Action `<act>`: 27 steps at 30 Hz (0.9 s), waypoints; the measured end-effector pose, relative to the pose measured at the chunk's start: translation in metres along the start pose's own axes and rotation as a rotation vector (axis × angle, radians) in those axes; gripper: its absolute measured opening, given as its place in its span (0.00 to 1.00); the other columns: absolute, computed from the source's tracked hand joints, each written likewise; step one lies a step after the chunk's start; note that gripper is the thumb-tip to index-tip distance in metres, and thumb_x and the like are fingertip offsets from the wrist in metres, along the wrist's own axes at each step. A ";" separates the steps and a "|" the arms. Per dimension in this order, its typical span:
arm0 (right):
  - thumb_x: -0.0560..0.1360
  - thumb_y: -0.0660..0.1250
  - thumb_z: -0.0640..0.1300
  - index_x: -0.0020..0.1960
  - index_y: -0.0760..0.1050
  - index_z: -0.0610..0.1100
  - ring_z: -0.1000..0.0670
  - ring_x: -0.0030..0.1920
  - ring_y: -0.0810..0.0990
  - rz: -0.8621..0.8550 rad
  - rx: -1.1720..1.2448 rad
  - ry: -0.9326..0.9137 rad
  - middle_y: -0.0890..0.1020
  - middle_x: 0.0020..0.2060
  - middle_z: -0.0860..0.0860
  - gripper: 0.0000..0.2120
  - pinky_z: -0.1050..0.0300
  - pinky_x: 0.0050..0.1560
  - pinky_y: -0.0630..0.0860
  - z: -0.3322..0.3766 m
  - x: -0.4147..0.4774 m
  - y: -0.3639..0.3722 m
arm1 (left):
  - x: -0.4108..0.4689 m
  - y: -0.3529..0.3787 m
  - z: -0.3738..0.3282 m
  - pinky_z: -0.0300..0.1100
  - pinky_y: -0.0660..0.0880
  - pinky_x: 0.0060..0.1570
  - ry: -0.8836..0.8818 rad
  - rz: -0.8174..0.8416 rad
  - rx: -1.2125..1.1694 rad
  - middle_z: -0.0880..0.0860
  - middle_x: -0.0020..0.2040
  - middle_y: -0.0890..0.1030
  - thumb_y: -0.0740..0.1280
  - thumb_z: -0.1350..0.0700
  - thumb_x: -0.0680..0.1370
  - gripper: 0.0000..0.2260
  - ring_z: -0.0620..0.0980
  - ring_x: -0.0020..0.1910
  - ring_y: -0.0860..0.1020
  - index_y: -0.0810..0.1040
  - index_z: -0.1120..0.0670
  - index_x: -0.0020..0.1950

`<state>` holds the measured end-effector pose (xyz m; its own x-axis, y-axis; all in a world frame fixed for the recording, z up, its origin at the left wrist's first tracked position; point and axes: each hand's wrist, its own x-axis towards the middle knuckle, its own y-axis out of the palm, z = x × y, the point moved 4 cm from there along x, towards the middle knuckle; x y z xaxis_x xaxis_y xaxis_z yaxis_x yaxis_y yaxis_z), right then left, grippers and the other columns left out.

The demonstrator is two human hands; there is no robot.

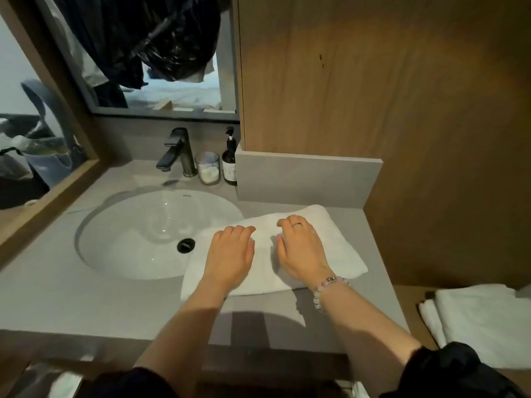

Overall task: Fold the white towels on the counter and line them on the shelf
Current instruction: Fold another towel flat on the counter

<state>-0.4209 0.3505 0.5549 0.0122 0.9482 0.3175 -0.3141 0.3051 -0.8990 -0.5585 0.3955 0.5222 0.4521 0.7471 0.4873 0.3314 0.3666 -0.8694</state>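
Grey bench (pixel 71 305) beside the sink (pixel 129 234) holds the white towel (pixel 342 248). I see my left hand (pixel 231 254) and right hand (pixel 301 248) resting on it, fingers loose, gripping nothing.

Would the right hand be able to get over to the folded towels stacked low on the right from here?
Probably yes. The right hand rests on the towel on the counter, and the folded towels lie just beyond the counter's right edge, with nothing standing between them.

Shelf towels (pixel 485 323) cut by right edge.
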 end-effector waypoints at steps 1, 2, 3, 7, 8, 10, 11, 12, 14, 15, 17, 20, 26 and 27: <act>0.78 0.58 0.41 0.60 0.73 0.37 0.42 0.59 0.72 0.004 -0.006 0.004 0.76 0.56 0.42 0.13 0.52 0.61 0.67 0.001 0.000 0.003 | -0.002 0.004 0.002 0.44 0.75 0.42 -0.006 0.014 -0.013 0.49 0.43 0.81 0.54 0.51 0.75 0.16 0.52 0.41 0.79 0.79 0.53 0.53; 0.78 0.59 0.41 0.59 0.74 0.37 0.42 0.59 0.73 0.008 -0.015 0.006 0.77 0.55 0.42 0.13 0.52 0.60 0.67 0.002 0.001 0.007 | -0.004 0.007 0.004 0.44 0.75 0.42 -0.006 0.027 -0.021 0.49 0.43 0.81 0.54 0.51 0.75 0.16 0.52 0.41 0.79 0.79 0.53 0.53; 0.77 0.59 0.41 0.58 0.74 0.37 0.42 0.58 0.74 0.011 -0.022 0.004 0.77 0.54 0.42 0.13 0.51 0.60 0.68 0.003 0.001 0.011 | -0.005 0.011 0.006 0.44 0.75 0.42 -0.004 0.037 -0.019 0.49 0.43 0.82 0.54 0.51 0.75 0.17 0.52 0.41 0.79 0.79 0.53 0.53; 0.78 0.58 0.42 0.58 0.74 0.38 0.44 0.58 0.73 0.003 -0.022 0.028 0.77 0.55 0.44 0.12 0.54 0.60 0.67 -0.002 0.011 0.020 | 0.000 0.019 0.013 0.43 0.76 0.41 -0.006 0.091 -0.002 0.49 0.43 0.82 0.54 0.51 0.75 0.17 0.51 0.39 0.80 0.80 0.53 0.52; 0.78 0.58 0.42 0.57 0.74 0.38 0.44 0.58 0.73 -0.001 -0.013 0.043 0.77 0.55 0.44 0.12 0.54 0.60 0.66 -0.005 0.014 0.023 | 0.002 0.021 0.015 0.43 0.76 0.41 0.001 0.099 0.003 0.49 0.43 0.82 0.54 0.51 0.75 0.17 0.51 0.40 0.80 0.80 0.53 0.52; 0.79 0.57 0.42 0.57 0.74 0.38 0.44 0.58 0.72 -0.002 0.002 0.070 0.77 0.55 0.44 0.12 0.54 0.60 0.66 -0.009 0.020 0.028 | 0.007 0.025 0.018 0.43 0.76 0.41 0.025 0.115 -0.001 0.50 0.43 0.82 0.55 0.51 0.74 0.17 0.52 0.40 0.80 0.80 0.54 0.52; 0.79 0.57 0.42 0.58 0.74 0.39 0.44 0.58 0.72 -0.001 0.000 0.062 0.77 0.55 0.44 0.12 0.55 0.60 0.65 -0.009 0.022 0.031 | 0.009 0.027 0.020 0.44 0.76 0.41 0.026 0.123 -0.001 0.50 0.43 0.82 0.54 0.51 0.74 0.17 0.52 0.40 0.80 0.80 0.54 0.53; 0.79 0.56 0.42 0.58 0.74 0.39 0.45 0.58 0.72 0.002 -0.002 0.048 0.76 0.56 0.44 0.13 0.56 0.60 0.65 -0.010 0.025 0.035 | 0.012 0.029 0.022 0.44 0.76 0.41 0.017 0.128 0.005 0.51 0.43 0.82 0.54 0.51 0.74 0.17 0.52 0.40 0.80 0.80 0.54 0.53; 0.79 0.55 0.43 0.59 0.73 0.41 0.47 0.59 0.71 0.028 0.004 0.025 0.75 0.57 0.46 0.13 0.57 0.61 0.63 -0.014 0.032 0.041 | 0.020 0.032 0.025 0.44 0.76 0.40 -0.003 0.124 0.018 0.51 0.43 0.82 0.55 0.51 0.74 0.17 0.52 0.39 0.80 0.80 0.54 0.52; 0.79 0.55 0.43 0.59 0.72 0.41 0.47 0.59 0.70 0.038 0.010 0.030 0.75 0.57 0.46 0.13 0.58 0.61 0.63 -0.018 0.037 0.044 | 0.024 0.033 0.026 0.44 0.76 0.40 -0.005 0.116 0.022 0.51 0.42 0.82 0.55 0.51 0.73 0.16 0.52 0.39 0.80 0.80 0.55 0.52; 0.78 0.55 0.42 0.57 0.73 0.40 0.46 0.57 0.71 0.041 0.015 0.068 0.76 0.55 0.45 0.12 0.57 0.60 0.64 -0.030 0.049 0.046 | 0.035 0.035 0.028 0.44 0.76 0.39 0.014 0.091 0.030 0.53 0.42 0.82 0.56 0.53 0.73 0.16 0.54 0.38 0.79 0.80 0.56 0.51; 0.73 0.56 0.42 0.47 0.77 0.38 0.42 0.45 0.78 -0.067 -0.014 0.116 0.79 0.43 0.43 0.13 0.55 0.48 0.74 -0.055 0.061 0.047 | 0.051 0.040 0.028 0.47 0.76 0.40 -0.003 0.121 0.034 0.55 0.43 0.82 0.56 0.53 0.74 0.17 0.57 0.38 0.79 0.80 0.58 0.51; 0.65 0.69 0.36 0.40 0.77 0.40 0.42 0.37 0.78 -0.098 -0.065 0.241 0.78 0.35 0.45 0.04 0.53 0.40 0.76 -0.100 0.071 0.048 | 0.064 0.065 0.016 0.47 0.76 0.44 -0.059 0.235 -0.026 0.53 0.46 0.83 0.55 0.51 0.75 0.18 0.55 0.43 0.81 0.79 0.56 0.54; 0.64 0.70 0.36 0.40 0.77 0.40 0.42 0.36 0.78 -0.093 -0.076 0.260 0.78 0.35 0.45 0.05 0.52 0.40 0.76 -0.103 0.074 0.048 | 0.065 0.068 0.015 0.46 0.76 0.43 -0.063 0.242 -0.019 0.52 0.45 0.82 0.54 0.51 0.75 0.18 0.55 0.41 0.80 0.79 0.56 0.53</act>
<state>-0.3375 0.4442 0.5039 0.2835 0.9037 0.3210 -0.2281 0.3886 -0.8927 -0.5189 0.4770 0.4930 0.4683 0.8449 0.2584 0.2358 0.1624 -0.9581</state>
